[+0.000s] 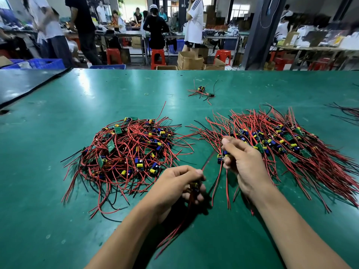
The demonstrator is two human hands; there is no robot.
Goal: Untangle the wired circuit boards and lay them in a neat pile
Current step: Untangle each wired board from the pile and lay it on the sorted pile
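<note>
Wired board in right hand; seemingly another in left hand.

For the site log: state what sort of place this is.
Probably an electronics assembly workshop: heaps of wired circuit boards on a long green work table, other people standing at benches behind, with red stools and blue crates around.

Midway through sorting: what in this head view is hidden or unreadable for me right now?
Head view, left-hand board: mostly covered by curled fingers of the left hand; only a yellow capacitor shows.
Head view, wire bundle at far right: cut off by the frame edge.
Head view, hanging wires under both hands: motion-blurred, so crossings with the right-hand board in the right hand cannot be traced.
</note>
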